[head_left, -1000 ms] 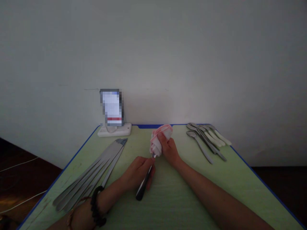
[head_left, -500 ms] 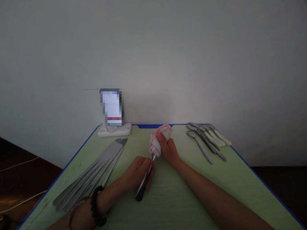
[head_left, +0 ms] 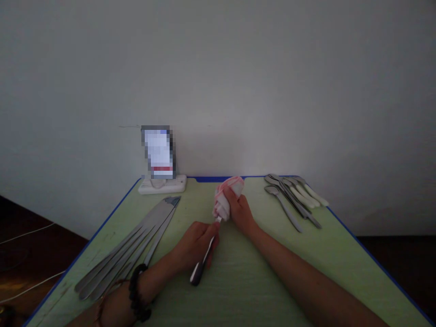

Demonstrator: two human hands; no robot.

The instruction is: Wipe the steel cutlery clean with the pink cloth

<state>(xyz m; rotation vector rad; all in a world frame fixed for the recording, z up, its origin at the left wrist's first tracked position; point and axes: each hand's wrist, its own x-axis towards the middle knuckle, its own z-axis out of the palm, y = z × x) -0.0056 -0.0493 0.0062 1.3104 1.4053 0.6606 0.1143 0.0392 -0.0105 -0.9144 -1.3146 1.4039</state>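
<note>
Over the middle of the table, my left hand (head_left: 197, 243) is closed around the metal handle of a piece of cutlery (head_left: 198, 271). The handle slants down toward me, its broad end poking out below my fingers. A white cloth with pink edging (head_left: 222, 206) is wrapped around the far end, so the head of the cutlery is hidden and I cannot tell its kind. My right hand (head_left: 241, 212) grips the cloth, thumb pressed along its top.
Several metal knives (head_left: 136, 245) lie fanned out at the left. To the right is a group of spoons and other cutlery (head_left: 291, 195), some white-handled, with one spoon (head_left: 284, 209) a little apart. A phone (head_left: 158, 152) stands on a white base (head_left: 163, 185) near the wall.
The cutlery's handle has turned slightly in my left hand, and its lower end has shifted a little left. The cloth and my right hand have barely moved.
</note>
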